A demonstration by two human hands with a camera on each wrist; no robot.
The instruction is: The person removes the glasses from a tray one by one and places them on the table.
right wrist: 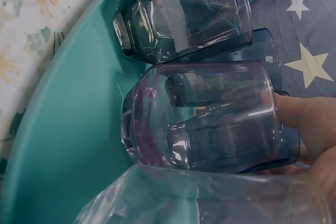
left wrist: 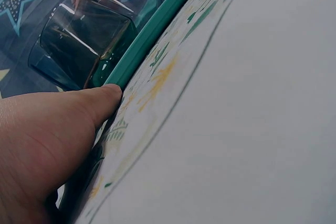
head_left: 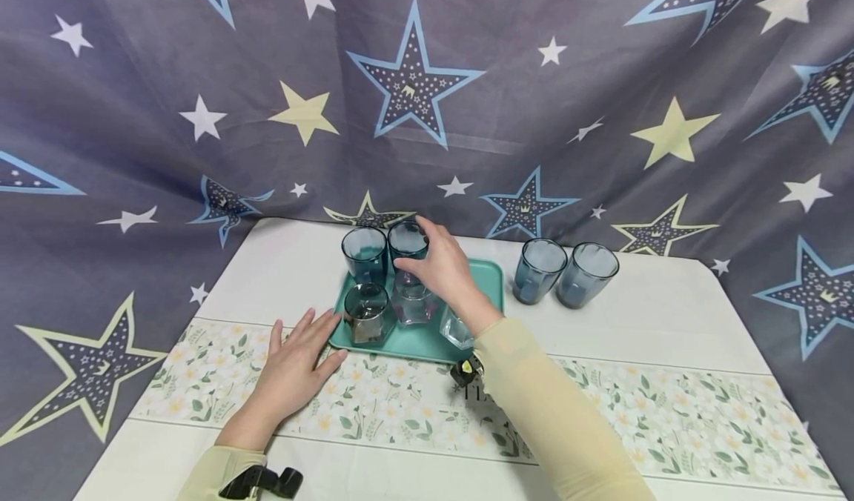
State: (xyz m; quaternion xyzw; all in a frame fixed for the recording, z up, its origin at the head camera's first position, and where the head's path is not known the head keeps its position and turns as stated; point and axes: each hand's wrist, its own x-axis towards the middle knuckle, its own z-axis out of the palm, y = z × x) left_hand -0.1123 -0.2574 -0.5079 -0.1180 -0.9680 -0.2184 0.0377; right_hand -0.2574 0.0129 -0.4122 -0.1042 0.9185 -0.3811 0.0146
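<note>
A teal tray bears several drinking glasses. My right hand reaches over it and grips a blue glass at the back, thumb and fingers round its upper part. Left of that glass stands another blue glass. In front are a smoky grey glass and a clear glass with a purple tint. A colourless glass is partly hidden by my right wrist. My left hand lies at the tray's front left corner, fingers extended, its thumb at the rim.
Two more blue glasses stand close together on the table right of the tray. A floral strip crosses the white table. Behind the table hangs a grey curtain with stars.
</note>
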